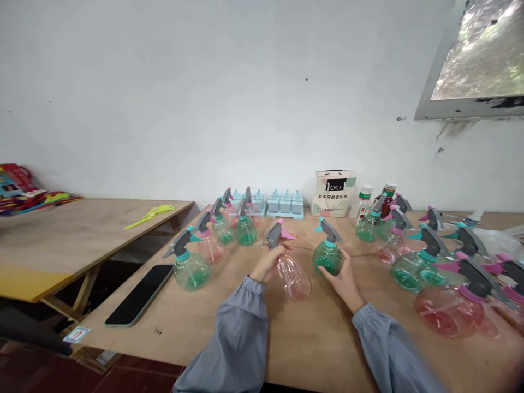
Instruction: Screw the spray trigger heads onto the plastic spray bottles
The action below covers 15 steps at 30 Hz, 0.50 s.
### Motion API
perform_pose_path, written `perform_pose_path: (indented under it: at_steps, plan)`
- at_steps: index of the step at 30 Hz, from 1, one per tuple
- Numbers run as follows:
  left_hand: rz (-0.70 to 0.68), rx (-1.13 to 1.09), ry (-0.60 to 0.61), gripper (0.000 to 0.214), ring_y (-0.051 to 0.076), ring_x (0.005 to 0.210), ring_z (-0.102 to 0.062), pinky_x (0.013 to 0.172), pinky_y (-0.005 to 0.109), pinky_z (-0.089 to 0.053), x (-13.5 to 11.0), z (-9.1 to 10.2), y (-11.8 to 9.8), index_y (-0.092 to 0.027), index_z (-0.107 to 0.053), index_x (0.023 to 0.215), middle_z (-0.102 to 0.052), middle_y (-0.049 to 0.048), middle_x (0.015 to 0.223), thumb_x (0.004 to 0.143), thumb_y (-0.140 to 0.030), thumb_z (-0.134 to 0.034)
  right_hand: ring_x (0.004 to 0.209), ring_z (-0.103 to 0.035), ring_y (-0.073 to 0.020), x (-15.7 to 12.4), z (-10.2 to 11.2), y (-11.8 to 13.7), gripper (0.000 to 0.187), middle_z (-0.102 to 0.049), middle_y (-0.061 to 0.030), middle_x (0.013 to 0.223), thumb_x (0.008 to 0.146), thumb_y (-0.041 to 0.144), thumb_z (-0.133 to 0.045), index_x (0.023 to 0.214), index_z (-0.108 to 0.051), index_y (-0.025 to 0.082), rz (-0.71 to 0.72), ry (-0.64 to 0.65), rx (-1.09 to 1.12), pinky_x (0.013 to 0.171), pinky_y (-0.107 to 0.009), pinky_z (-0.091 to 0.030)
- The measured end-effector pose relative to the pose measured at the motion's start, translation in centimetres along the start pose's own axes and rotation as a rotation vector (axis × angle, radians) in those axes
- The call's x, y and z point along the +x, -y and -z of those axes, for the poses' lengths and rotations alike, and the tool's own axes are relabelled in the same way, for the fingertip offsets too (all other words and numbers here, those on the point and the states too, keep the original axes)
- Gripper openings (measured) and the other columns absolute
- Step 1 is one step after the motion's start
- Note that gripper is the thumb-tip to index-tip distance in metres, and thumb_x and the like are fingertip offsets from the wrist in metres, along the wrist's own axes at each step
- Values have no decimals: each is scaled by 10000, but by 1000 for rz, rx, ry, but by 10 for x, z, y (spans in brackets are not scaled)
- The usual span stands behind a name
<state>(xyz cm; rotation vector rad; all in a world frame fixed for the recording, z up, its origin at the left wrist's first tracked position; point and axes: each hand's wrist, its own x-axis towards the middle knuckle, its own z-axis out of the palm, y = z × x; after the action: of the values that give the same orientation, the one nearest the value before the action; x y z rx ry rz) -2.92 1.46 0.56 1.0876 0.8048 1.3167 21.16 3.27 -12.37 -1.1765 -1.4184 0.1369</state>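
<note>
My left hand (269, 262) is closed around the neck of a pink spray bottle (293, 278) with a grey and pink trigger head, which tilts over the middle of the table. To its right, my right hand (340, 273) grips the round body of a green spray bottle (326, 256) with a grey and turquoise head. That bottle stands nearly upright, and whether its base touches the wood is hard to tell. Left of my hands stand several more bottles, the closest a green spray bottle (191, 270) and a pink spray bottle (210, 246).
More spray bottles crowd the right side, including a pink one (448, 311) lying tilted. A black phone (139, 295) lies at the left. Against the wall are pale blue popsicle moulds (285, 206), a printed paper bag (333, 196) and a white-capped bottle (363, 204).
</note>
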Motion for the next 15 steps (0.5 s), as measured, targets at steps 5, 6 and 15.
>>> perform_pose_path:
  at_steps: [5,6,15]
  plan:
    - [-26,-35,-104,223,139,713,-608,645,243,-459,2,-2,0,-161,-668,709,-682,30,776,505,-248,-689,1188,-589,-327,0,0,-2,876,-543,-201,1319,721,619,-752,1375,-389,163,-7,6,15,1008,-549,-498]
    - [-34,-47,-150,214,135,703,-603,662,248,-465,4,2,-1,-163,-664,704,-672,22,760,513,-259,-677,1186,-591,-328,0,0,-2,877,-544,-200,1318,720,620,-754,1375,-388,165,-9,7,19,1006,-550,-500]
    - [-450,501,-592,287,173,725,-614,734,291,-483,14,70,-30,-188,-698,855,-662,0,715,612,-325,-764,1207,-574,-340,0,1,1,856,-536,-203,1330,735,632,-739,1363,-392,165,-7,10,16,1018,-566,-487]
